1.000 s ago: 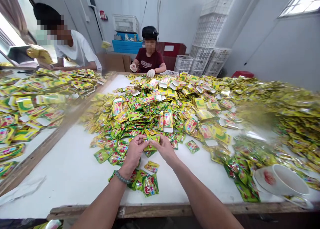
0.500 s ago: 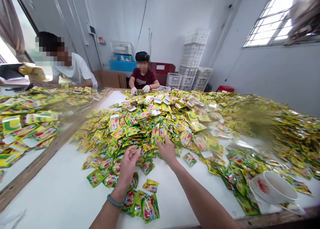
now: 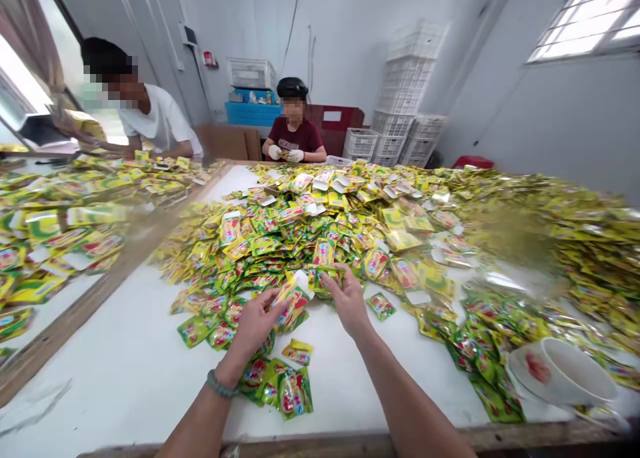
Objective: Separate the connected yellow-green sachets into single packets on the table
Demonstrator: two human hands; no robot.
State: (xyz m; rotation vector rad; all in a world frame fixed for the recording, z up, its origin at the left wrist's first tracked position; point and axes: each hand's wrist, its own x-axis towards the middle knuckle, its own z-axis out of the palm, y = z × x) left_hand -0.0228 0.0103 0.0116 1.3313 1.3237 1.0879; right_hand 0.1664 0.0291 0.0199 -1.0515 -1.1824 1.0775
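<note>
My left hand [image 3: 255,323] is closed around a small printed carton [image 3: 290,299], whose white flap [image 3: 303,282] stands open at the top. Close to that flap, my right hand [image 3: 349,305] pinches a green sachet [image 3: 320,279] between thumb and fingers. Both hands are just in front of a large heap of green sachets and yellow cartons [image 3: 270,225]. Below my left hand, several green sachets [image 3: 295,393] lie on the white table [image 3: 345,405]. A yellow packet [image 3: 299,351] lies between them and the carton.
A white cup [image 3: 563,371] with a red flower lies tilted at the front right, beside green sachets [image 3: 493,378]. A wooden strip [image 3: 75,321] divides the table on the left. Two people [image 3: 295,135] [image 3: 160,121] sit across. White crates [image 3: 405,91] are stacked behind.
My left hand now has a carton with an open flap. My right hand has come up with a green sachet beside it. The camera view has shifted slightly.
</note>
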